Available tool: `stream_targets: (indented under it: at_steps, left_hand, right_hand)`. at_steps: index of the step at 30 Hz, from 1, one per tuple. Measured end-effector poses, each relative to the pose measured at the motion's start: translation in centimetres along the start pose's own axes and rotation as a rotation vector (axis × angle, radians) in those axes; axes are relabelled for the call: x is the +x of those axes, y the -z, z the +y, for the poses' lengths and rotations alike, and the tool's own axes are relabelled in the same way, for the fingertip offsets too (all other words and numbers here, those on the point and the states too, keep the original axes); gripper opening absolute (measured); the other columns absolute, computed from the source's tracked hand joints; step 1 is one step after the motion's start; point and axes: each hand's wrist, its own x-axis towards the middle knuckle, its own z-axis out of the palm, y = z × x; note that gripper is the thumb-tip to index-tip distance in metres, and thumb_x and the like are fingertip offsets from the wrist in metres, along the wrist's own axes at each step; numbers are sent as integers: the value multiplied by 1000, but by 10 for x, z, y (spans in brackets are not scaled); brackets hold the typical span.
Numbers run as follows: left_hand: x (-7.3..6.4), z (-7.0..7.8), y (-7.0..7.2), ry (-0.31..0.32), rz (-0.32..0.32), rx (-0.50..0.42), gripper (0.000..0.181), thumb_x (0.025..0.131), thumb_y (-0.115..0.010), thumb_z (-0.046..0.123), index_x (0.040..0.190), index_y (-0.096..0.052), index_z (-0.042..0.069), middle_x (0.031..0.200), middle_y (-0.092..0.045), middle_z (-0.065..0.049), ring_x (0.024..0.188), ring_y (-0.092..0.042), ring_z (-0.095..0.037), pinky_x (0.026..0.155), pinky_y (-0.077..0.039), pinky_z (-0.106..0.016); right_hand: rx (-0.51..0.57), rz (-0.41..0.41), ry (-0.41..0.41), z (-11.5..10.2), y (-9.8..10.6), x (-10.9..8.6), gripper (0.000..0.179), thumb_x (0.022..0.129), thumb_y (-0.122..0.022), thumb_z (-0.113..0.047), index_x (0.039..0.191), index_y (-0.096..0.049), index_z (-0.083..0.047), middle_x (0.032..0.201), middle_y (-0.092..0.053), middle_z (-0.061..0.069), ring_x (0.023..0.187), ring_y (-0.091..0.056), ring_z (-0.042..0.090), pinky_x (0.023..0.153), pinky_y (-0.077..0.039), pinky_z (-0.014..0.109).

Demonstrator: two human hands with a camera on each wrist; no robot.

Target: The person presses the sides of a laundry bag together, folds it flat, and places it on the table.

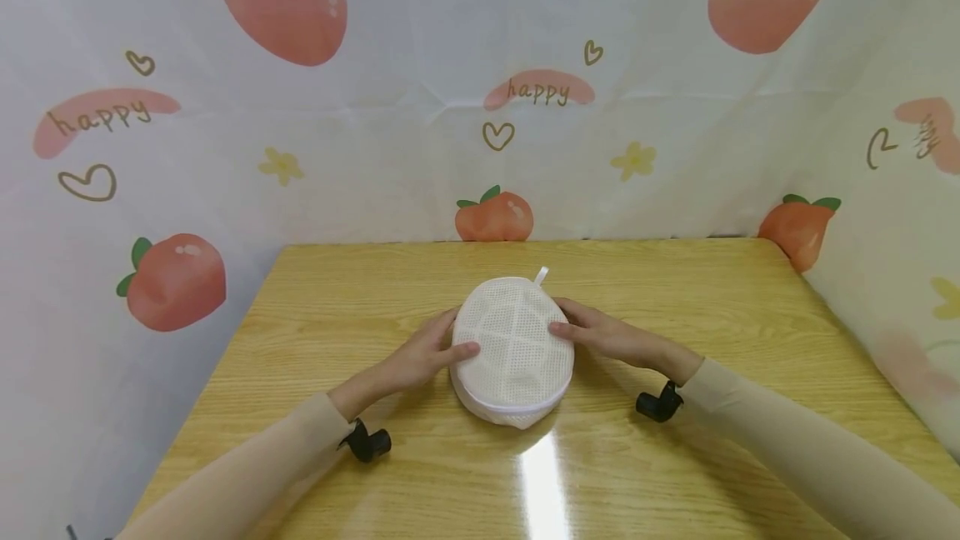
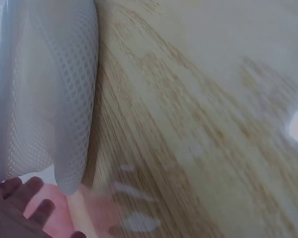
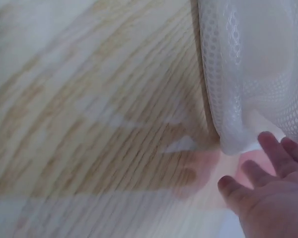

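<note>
A round white mesh laundry bag (image 1: 513, 344) with a padded look and a small loop tag (image 1: 542, 276) at its far edge rests on the wooden table. My left hand (image 1: 429, 348) holds its left side, thumb on the top face and the fingers around the far left side. On the opposite side my right hand (image 1: 600, 333) holds it in the same way, thumb over the top. The left wrist view has the bag's mesh side (image 2: 77, 74) close to the fingertips of the left hand (image 2: 20, 208). Fingers of the right hand (image 3: 273, 183) reach the mesh side (image 3: 228, 74) in the right wrist view.
The wood-grain table (image 1: 337, 290) has a bright light reflection near its front. A white curtain (image 1: 405, 165) printed with peaches and hearts stands behind the table and along both sides. A black wrist camera mount (image 1: 367, 442) sits on each sleeve cuff.
</note>
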Motion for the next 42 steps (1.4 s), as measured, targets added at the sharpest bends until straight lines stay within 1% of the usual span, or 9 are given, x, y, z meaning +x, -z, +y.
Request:
stream_targets:
  at_steps: [5,12,15,20,25,28,36,39,42]
  left_hand:
    - [2,1,0,37,-39,-52,85,103,-66,45,167,-19,15,171,-24,-12,157,-20,-35,124,-17,-62]
    - [5,-2,0,72,-61,-55,90,102,-68,43,167,-14,15,168,-30,-17,154,-29,-35,123,-26,-57]
    - [6,-3,0,53,-63,-21,92,102,-68,42,167,-11,12,165,-35,-19,153,-33,-33,123,-26,-55]
    - [6,-3,-2,-1,-50,31,94,103,-66,40,167,-6,7,162,-40,-21,151,-36,-34,124,-22,-56]
    - [2,-1,-3,-28,-27,69,90,105,-64,38,168,-7,9,165,-34,-20,154,-31,-34,125,-17,-58]
    - [0,-1,-4,-42,-20,85,88,106,-63,37,168,-8,10,167,-32,-19,155,-27,-35,125,-16,-60]
    - [1,-3,-5,-95,-10,126,86,106,-63,37,169,-8,16,171,-22,-13,157,-21,-34,125,-16,-60]
    - [1,-3,-4,-84,-16,112,86,106,-62,38,169,-7,19,173,-16,-9,158,-17,-32,126,-15,-58]
    - [1,-3,-5,-83,-31,75,84,106,-62,37,169,-8,21,174,-14,-8,159,-14,-32,126,-13,-58]
  right_hand:
    - [83,-45,7,3,1,1,67,111,-51,-32,167,-19,-10,168,-29,11,152,-28,30,123,-22,53]
    - [43,-59,4,7,2,5,65,111,-52,-31,164,-24,-6,156,-47,15,140,-46,28,119,-31,50]
    - [13,-54,9,7,2,5,64,111,-52,-30,164,-24,-6,153,-51,15,137,-50,27,118,-33,49]
    - [-63,-4,36,3,-1,0,67,110,-54,-32,166,-23,-12,158,-44,16,144,-43,34,119,-30,57]
    - [-158,65,37,0,-4,-7,73,107,-61,-37,166,-21,-22,164,-35,17,152,-31,40,118,-25,69]
    - [-191,91,36,-1,-6,-10,77,105,-64,-38,167,-19,-26,163,-35,18,151,-34,41,117,-28,69]
    - [-333,166,175,3,-8,-13,78,105,-66,-32,167,-21,-23,164,-37,18,149,-36,44,114,-30,71]
    - [-324,150,207,5,-8,-11,74,106,-64,-29,167,-24,-24,167,-33,14,151,-34,42,115,-30,70]
    - [-243,98,206,8,-6,-8,73,107,-63,-25,168,-22,-25,171,-24,11,153,-30,41,118,-26,69]
